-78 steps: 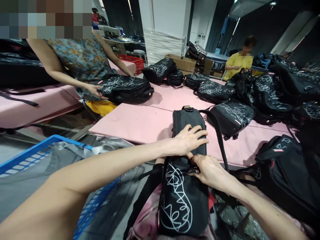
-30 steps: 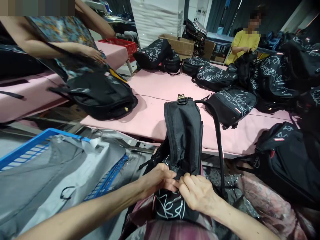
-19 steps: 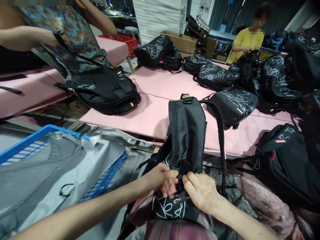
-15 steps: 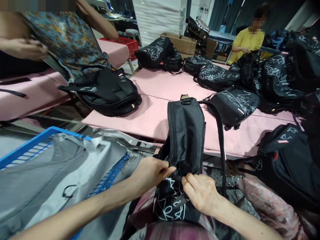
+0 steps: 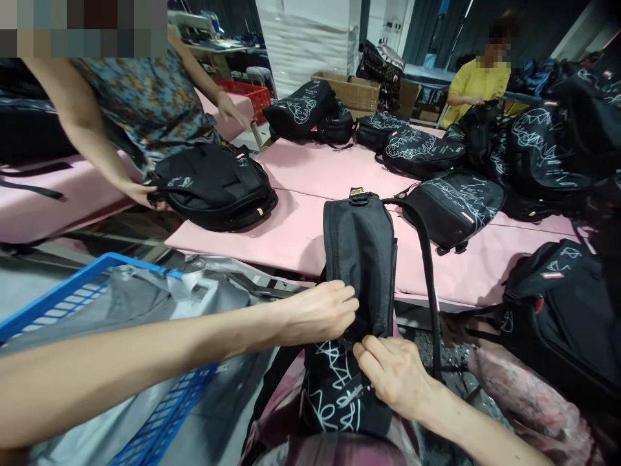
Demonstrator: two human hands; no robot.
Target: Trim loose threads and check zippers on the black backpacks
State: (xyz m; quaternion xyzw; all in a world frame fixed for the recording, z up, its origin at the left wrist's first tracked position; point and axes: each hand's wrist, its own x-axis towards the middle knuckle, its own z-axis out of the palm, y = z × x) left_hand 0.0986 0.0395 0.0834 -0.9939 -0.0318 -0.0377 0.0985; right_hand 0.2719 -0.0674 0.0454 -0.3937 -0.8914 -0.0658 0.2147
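The black bag (image 5: 373, 243) stretches away from the person, its lower part, marked with white scribbles, over the lap and its plain far part reaching across the near edge of the pink tabletop (image 5: 291, 243). The step in hand looks like close finger work at the bag's middle, where the plain and scribbled parts meet. The right hand (image 5: 392, 372) bends its fingers in and seems to have them closed on a fold of fabric there, though the tips are partly hidden. The left hand (image 5: 330, 312) lies just above and to the left, over the bag's side, its fingers curled and bunched; whether they pinch anything cannot be told. The next move, as I judge it, calls for a steady right hold so that the fabric stays put while the left fingers work. A dark strap (image 5: 427, 272) loops down the bag's right side, clear of both hands. Farther out, a scribbled backpack (image 5: 453, 207) lies near it on the tabletop, a blue basket (image 5: 109, 259) stands to the left, and a co-worker's hand (image 5: 143, 194) touches another backpack (image 5: 218, 188) at the tabletop's far left.
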